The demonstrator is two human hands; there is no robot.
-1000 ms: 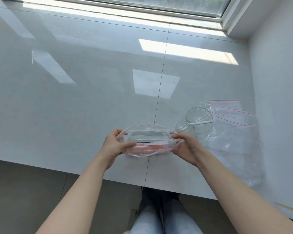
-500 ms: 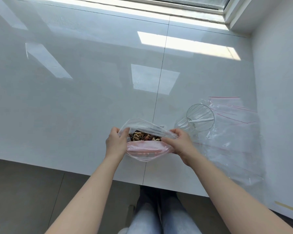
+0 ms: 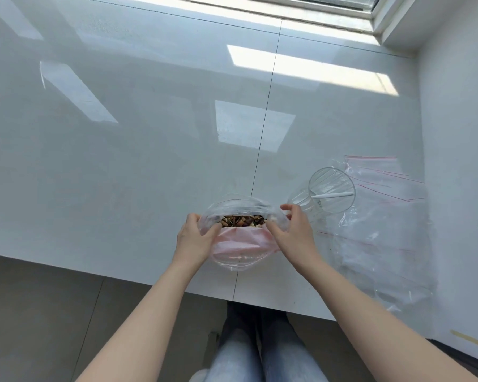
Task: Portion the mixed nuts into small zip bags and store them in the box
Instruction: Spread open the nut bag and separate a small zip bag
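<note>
A large clear bag [image 3: 240,246] with a pink panel stands near the front edge of the white surface [image 3: 122,161]. Its mouth is pulled apart, and brown mixed nuts [image 3: 242,220] show inside. My left hand [image 3: 195,237] grips the left side of the mouth. My right hand [image 3: 290,232] grips the right side. To the right lies a pile of small clear zip bags [image 3: 384,230] with red seal lines. A clear plastic cup [image 3: 330,190] lies tilted on that pile with a white scoop [image 3: 333,194] inside. No box is in view.
A white wall [image 3: 458,161] closes off the right side just past the zip bags. A window frame [image 3: 342,12] runs along the far edge. The surface's front edge passes just below the bag, with a grey floor [image 3: 39,312] and my legs [image 3: 260,354] beneath.
The bag's mouth was closed and flat a second ago. Both hands have pulled it apart and the nuts now show. The view has shifted slightly.
</note>
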